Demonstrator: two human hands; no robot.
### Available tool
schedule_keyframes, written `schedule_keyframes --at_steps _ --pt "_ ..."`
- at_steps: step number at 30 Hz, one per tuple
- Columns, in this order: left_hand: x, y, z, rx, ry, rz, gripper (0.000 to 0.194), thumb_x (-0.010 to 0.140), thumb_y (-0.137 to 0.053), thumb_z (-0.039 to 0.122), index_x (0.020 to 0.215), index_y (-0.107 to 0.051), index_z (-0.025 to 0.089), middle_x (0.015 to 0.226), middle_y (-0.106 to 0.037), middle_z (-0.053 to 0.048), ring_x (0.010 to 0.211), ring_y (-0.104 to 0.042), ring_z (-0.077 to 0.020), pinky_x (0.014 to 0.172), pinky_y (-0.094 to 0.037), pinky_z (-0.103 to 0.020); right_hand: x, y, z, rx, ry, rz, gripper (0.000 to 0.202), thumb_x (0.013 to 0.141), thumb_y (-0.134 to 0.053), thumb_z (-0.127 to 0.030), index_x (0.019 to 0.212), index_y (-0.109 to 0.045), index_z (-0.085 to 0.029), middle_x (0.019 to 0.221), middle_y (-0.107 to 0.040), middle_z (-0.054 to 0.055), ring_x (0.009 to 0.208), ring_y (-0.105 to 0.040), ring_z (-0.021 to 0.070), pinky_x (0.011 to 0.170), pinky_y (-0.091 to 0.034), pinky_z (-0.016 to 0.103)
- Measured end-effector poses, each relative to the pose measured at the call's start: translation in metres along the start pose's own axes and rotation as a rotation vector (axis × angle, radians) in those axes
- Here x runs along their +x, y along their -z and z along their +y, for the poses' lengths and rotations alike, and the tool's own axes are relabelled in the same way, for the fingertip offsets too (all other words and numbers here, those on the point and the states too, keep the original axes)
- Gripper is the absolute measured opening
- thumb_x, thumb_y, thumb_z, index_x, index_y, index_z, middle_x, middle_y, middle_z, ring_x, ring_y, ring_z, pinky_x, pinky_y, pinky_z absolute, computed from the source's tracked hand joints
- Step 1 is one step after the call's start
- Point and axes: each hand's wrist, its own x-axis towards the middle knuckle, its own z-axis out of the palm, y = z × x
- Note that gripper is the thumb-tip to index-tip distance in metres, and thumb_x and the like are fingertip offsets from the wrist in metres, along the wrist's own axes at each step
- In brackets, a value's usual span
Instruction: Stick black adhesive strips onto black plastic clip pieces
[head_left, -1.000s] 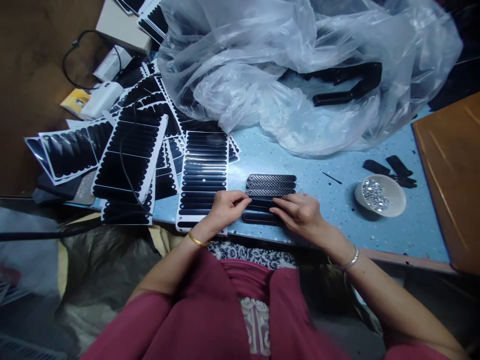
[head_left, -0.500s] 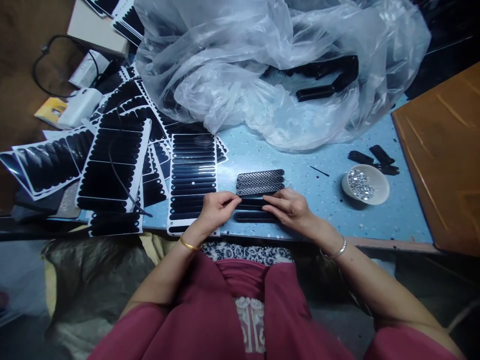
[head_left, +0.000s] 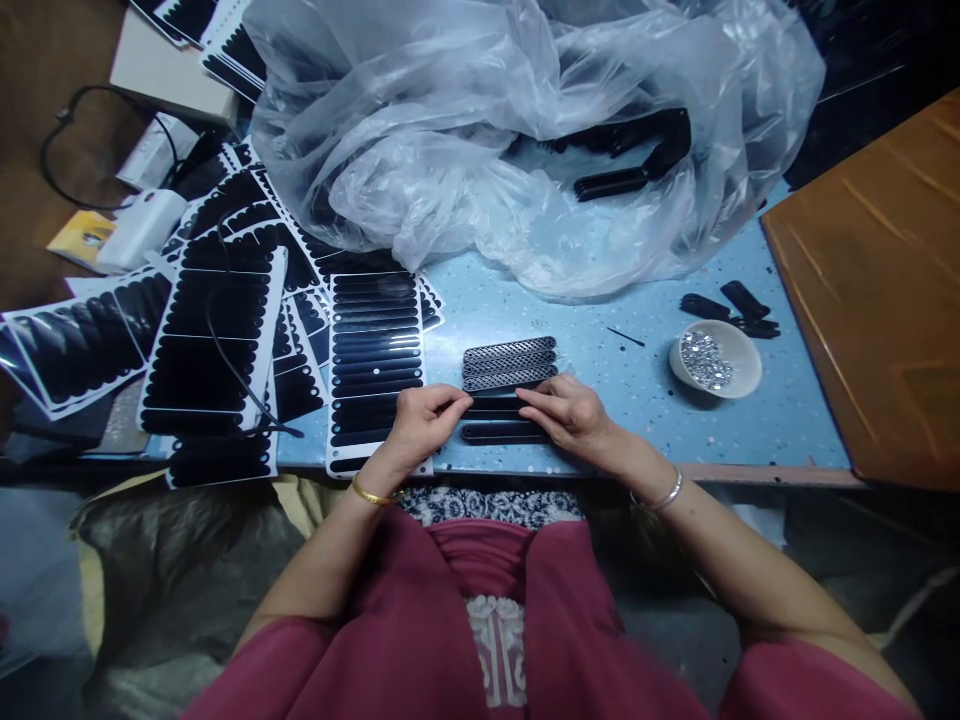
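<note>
My left hand (head_left: 426, 422) and right hand (head_left: 568, 412) are pinching opposite ends of a black strip (head_left: 495, 408), which is lying between the patterned strips (head_left: 510, 364) at its twelve o'clock and another black piece (head_left: 501, 433) at six.

Yellow packet (head_left: 75, 238): markings too small to read.
White box (head_left: 157, 150): no legible print.
Sheets of black strips (head_left: 376, 345): no readable text or numbers.
Black strip between fingertips (head_left: 495, 408): none legible.

Bowl (head_left: 715, 358) right of the strips (head_left: 510, 364), on the table (head_left: 600, 400).
</note>
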Motion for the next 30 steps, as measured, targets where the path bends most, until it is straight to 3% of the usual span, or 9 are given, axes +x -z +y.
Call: schedule_keyframes --at_steps 6,9,14,16,19,23,26,28,30 --pt "0.0 -0.001 0.001 -0.01 0.004 0.005 0.017 0.083 -0.063 0.024 0.074 -0.074 0.017 0.07 -0.075 -0.004 0.061 -0.067 -0.0146 0.058 -0.049 -0.023 0.001 0.0 -0.003 0.014 -0.024 -0.009 0.029 0.097 -0.05 -0.03 0.118 -0.069 -0.021 0.087 -0.069 0.008 0.078 -0.061 0.0187 0.071 -0.052 0.035" --pt "0.0 -0.001 0.001 -0.019 -0.002 0.008 0.016 0.083 -0.063 0.024 0.073 -0.074 0.016 0.069 -0.074 -0.004 0.061 -0.067 -0.0145 0.058 -0.049 -0.023 -0.006 0.01 -0.005 0.038 -0.083 0.1 0.028 0.098 -0.049 -0.026 0.115 -0.069 -0.021 0.089 -0.072 0.008 0.079 -0.066 0.0183 0.072 -0.055 0.034" --pt "-0.001 0.0 0.0 -0.002 -0.011 0.027 0.017 0.083 -0.063 0.024 0.073 -0.073 0.017 0.07 -0.074 -0.003 0.062 -0.067 -0.014 0.059 -0.048 -0.022 -0.039 0.029 -0.008 0.025 -0.481 0.473 0.023 0.095 -0.053 -0.032 0.101 -0.072 -0.02 0.085 -0.076 0.008 0.073 -0.071 0.0187 0.07 -0.059 0.034" --pt "-0.001 -0.001 -0.002 0.015 -0.017 0.026 0.016 0.083 -0.063 0.024 0.073 -0.074 0.017 0.068 -0.073 -0.003 0.061 -0.066 -0.0138 0.058 -0.047 -0.022 -0.048 0.027 -0.006 0.119 -0.619 0.507 0.027 0.092 -0.056 -0.039 0.09 -0.073 -0.018 0.072 -0.074 0.006 0.061 -0.069 0.0184 0.059 -0.058 0.032" --pt "0.0 -0.005 -0.001 0.031 -0.025 0.021 0.015 0.082 -0.063 0.024 0.075 -0.074 0.016 0.068 -0.073 -0.003 0.061 -0.066 -0.0142 0.058 -0.048 -0.022 -0.048 0.017 -0.003 0.245 -0.689 0.455 0.033 0.088 -0.06 -0.046 0.08 -0.072 -0.016 0.064 -0.072 0.005 0.053 -0.067 0.0178 0.048 -0.053 0.027" --pt "-0.009 0.005 0.011 0.103 -0.091 0.107 0.014 0.081 -0.064 0.025 0.085 -0.075 0.016 0.071 -0.074 -0.005 0.061 -0.067 -0.0159 0.06 -0.052 -0.025 -0.032 0.023 -0.012 0.181 -0.604 0.449 0.032 0.09 -0.057 -0.044 0.079 -0.071 -0.017 0.061 -0.069 0.004 0.05 -0.063 0.0163 0.048 -0.05 0.027" --pt "-0.036 0.037 0.013 0.245 -0.153 0.292 0.014 0.082 -0.065 0.024 0.09 -0.074 0.018 0.084 -0.075 -0.007 0.078 -0.069 -0.0188 0.075 -0.054 -0.029 -0.022 0.04 -0.042 -0.006 -0.416 0.474 0.022 0.091 -0.057 -0.034 0.083 -0.071 -0.019 0.066 -0.069 0.005 0.058 -0.064 0.0177 0.056 -0.052 0.03" --pt "-0.063 0.063 0.002 0.361 -0.047 0.46 0.016 0.078 -0.069 0.027 0.091 -0.073 0.018 0.082 -0.074 -0.007 0.076 -0.067 -0.0186 0.075 -0.053 -0.03 -0.017 0.043 -0.07 -0.039 -0.287 0.435 0.013 0.09 -0.059 -0.024 0.092 -0.072 -0.021 0.071 -0.07 0.005 0.062 -0.065 0.018 0.061 -0.053 0.031" --pt "-0.096 0.086 -0.015 0.411 0.19 0.636 0.023 0.073 -0.074 0.032 0.088 -0.072 0.016 0.066 -0.067 -0.003 0.058 -0.06 -0.0145 0.062 -0.05 -0.026 -0.011 0.031 -0.099 0.039 -0.101 0.355 0.02 0.088 -0.061 -0.016 0.105 -0.069 -0.024 0.083 -0.073 0.006 0.074 -0.068 0.02 0.068 -0.055 0.033"
